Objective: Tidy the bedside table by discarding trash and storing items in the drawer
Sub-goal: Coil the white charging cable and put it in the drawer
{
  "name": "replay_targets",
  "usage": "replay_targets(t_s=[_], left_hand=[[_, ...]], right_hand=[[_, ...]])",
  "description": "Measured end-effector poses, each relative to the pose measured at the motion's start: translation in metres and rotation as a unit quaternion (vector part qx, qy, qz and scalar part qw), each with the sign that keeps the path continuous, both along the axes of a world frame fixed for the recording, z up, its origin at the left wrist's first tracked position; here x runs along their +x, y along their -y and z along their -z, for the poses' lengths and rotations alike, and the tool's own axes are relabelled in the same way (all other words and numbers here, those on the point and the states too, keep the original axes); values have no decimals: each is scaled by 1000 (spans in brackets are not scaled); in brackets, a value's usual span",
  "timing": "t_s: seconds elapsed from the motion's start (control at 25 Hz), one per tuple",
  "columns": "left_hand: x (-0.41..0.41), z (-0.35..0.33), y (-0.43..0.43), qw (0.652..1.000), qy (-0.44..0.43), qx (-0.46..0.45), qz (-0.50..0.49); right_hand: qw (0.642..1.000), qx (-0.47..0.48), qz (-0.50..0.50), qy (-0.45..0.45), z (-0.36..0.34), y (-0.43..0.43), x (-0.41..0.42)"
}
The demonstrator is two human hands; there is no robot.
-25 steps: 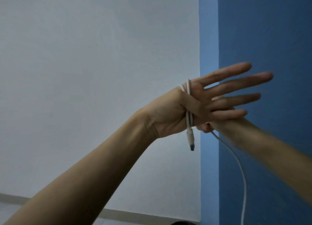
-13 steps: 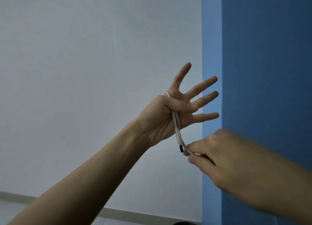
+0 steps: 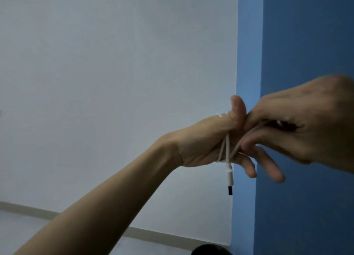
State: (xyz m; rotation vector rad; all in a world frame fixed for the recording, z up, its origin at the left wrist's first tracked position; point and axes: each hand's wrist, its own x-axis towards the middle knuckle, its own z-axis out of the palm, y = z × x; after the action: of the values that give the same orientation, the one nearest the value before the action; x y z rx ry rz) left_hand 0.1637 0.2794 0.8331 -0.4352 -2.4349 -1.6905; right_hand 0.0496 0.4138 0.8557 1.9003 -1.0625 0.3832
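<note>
My left hand (image 3: pixel 201 145) is raised in front of the wall, thumb up and fingers spread toward the right. A white charging cable (image 3: pixel 227 149) is wound in several loops round its palm, and the cable's plug end with a black tip hangs below the hand. My right hand (image 3: pixel 306 124) is just to the right, partly over the left fingers, and pinches the free length of the cable between curled fingers. The bedside table and drawer are out of view.
A white wall (image 3: pixel 115 82) fills the left, and a blue wall or pillar (image 3: pixel 306 44) the right. A pale skirting board (image 3: pixel 28 209) runs along the floor. A dark rounded object (image 3: pixel 210 251) shows at the bottom edge.
My right hand has swung from below the left hand up to its right side, carrying the cable round for another loop. The left hand has tilted, thumb now upward.
</note>
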Motion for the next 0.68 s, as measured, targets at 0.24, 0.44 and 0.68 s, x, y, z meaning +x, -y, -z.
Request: replay_targets(t_s=[0.24,0.44,0.68], left_hand=[[1,9,-3,997,36,-57,30],[-5,15,-7,994,50,-82,47],[-11,17,-12,993,74,-48,82]], right_hand=[[997,-24,-49,46,0,14,-21],[910,288,-159,253,3,23,-27],[907,261,-173,283,2,28,-34]])
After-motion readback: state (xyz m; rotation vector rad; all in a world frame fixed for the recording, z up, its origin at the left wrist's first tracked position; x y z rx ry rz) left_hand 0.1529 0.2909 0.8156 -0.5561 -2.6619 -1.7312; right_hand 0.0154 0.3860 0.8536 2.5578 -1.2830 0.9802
